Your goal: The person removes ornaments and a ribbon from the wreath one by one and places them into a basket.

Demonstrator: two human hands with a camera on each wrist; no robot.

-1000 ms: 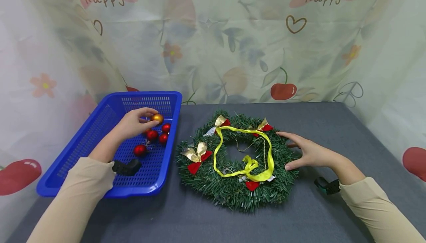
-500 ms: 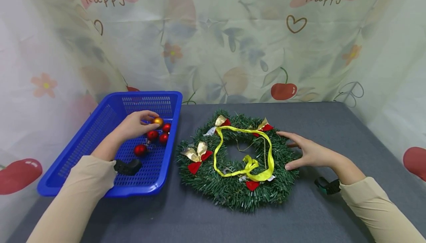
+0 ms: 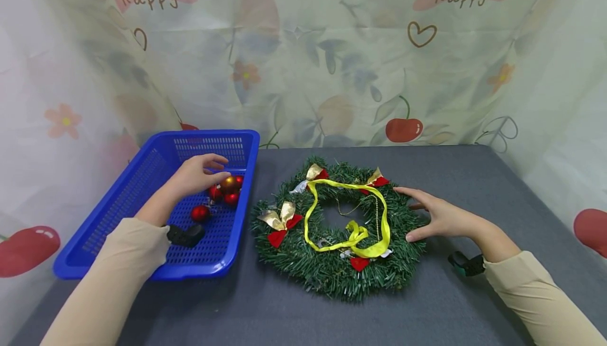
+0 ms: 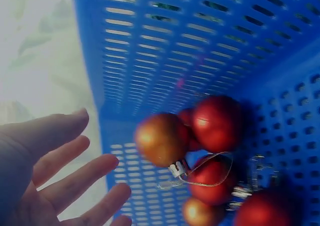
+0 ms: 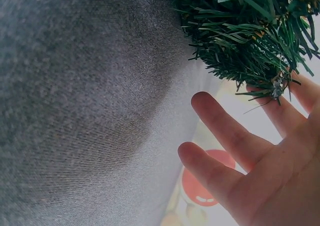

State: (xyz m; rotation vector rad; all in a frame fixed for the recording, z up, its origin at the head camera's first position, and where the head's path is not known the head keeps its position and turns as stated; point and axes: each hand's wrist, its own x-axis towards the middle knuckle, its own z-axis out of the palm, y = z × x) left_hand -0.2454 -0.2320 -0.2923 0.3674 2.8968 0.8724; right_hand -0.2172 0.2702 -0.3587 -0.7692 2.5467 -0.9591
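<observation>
Over the blue plastic basket (image 3: 251, 198), my left hand (image 3: 196, 176) has its fingers spread and holds nothing. A gold bauble (image 4: 161, 139) with a silver cap and thread loop rests among several red baubles (image 4: 217, 124), just beyond the fingertips. Part of a second gold bauble (image 4: 200, 211) shows lower in the left wrist view. My right hand (image 3: 443, 217) is at the right side of a green tinsel wreath (image 3: 332, 280), fingertips and thumb right at its edge. On the wreath lie a yellow ribbon (image 3: 386, 230) and gold-and-red bows (image 3: 282, 222).
The basket stands left of the wreath on a table with a dark grey cloth (image 3: 455, 172). A patterned curtain (image 3: 303, 61) hangs behind and at both sides. A thin bead string (image 3: 348, 211) crosses the wreath's opening.
My left hand has let go of the gold bauble, which now lies among the red ones at the basket's right side. The fingers have spread apart. My right hand has stayed at the wreath.
</observation>
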